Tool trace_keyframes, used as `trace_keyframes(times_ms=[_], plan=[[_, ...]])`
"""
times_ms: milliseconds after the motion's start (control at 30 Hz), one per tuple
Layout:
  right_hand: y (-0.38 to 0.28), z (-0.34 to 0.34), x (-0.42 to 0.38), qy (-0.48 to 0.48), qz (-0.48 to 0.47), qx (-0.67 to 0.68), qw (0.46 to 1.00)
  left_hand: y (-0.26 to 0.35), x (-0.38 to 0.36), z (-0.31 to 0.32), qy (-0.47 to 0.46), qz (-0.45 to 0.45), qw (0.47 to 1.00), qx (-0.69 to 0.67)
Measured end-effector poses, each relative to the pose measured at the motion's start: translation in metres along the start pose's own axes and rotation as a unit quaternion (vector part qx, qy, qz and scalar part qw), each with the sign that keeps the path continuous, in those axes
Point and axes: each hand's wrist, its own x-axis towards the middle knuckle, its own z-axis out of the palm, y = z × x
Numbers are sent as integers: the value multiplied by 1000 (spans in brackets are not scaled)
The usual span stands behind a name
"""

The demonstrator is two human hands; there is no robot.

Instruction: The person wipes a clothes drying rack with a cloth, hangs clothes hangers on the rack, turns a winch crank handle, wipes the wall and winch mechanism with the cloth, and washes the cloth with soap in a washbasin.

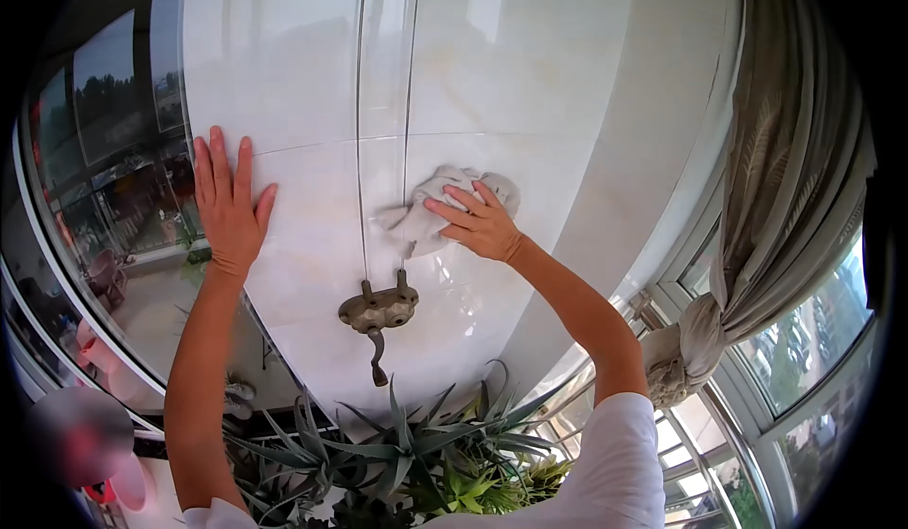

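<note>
A crumpled grey-white cloth (pixel 437 209) lies against the glossy tiled wall (pixel 511 75), under my right hand (pixel 480 221). The fingers of that hand are spread over the cloth and press it to the tiles. To the left, my left hand (pixel 232 203) rests flat near the wall's edge, fingers apart, holding nothing. Between and below the hands, a bronze-coloured hand crank (pixel 378 310) is fixed to the wall with its handle hanging down. Two thin cables run from its top straight up the wall, and the cloth is just right of them.
Spiky green potted plants (pixel 397 444) fill the space below the crank. At right hangs a knotted curtain (pixel 776 160) beside a window and metal railing (pixel 705 453). Left of the wall, a glass panel (pixel 113 170) shows reflections; a pink container (pixel 132 482) stands lower left.
</note>
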Motion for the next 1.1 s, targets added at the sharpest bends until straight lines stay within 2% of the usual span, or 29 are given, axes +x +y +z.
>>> trace_keyframes(times_ms=[33,67,100,133,167,200,267,367,433,500,533,600,733,833,867,967,1000,1067,1100], plan=[[17,-10,-29,-26,-22,16,999,1,1,0,0,3,1000,3],[48,-28,-36,-27,10,-50,998,2,2,0,0,6,1000,8],[78,-53,-31,-34,150,-135,979,4,2,0,1,3,1000,4],[116,-64,-21,81,281,-151,944,7,2,2,8,5,1000,2],[165,-62,-21,175,368,-185,894,7,2,4,16,8,1000,2],[199,-63,-19,188,369,-152,897,6,2,4,18,15,1000,2],[208,-49,17,267,354,-189,876,8,5,3,19,18,1000,5],[150,-27,29,265,311,-129,904,6,0,8,15,16,999,26],[71,-3,20,200,215,-90,952,2,-3,12,23,27,999,33],[-21,16,10,87,164,-17,982,1,-3,14,29,36,998,31],[-55,33,-5,69,118,22,990,1,-4,14,27,37,999,23],[-101,59,-54,79,107,71,989,1,-4,14,28,44,999,10],[-102,46,-110,44,151,156,975,-1,-6,16,46,55,997,15],[-110,17,-61,119,205,220,946,6,-2,15,59,58,996,17],[-118,14,-36,152,141,235,950,5,-2,15,64,58,996,18],[-163,23,21,30,-16,307,951,4,-3,14,65,54,996,16],[-175,38,24,-68,-47,288,954,5,-2,15,65,54,996,14],[-182,56,10,-89,-77,265,957,5,-3,17,64,54,996,12],[-179,55,8,-76,-56,269,959,3,-4,16,65,52,996,16]])
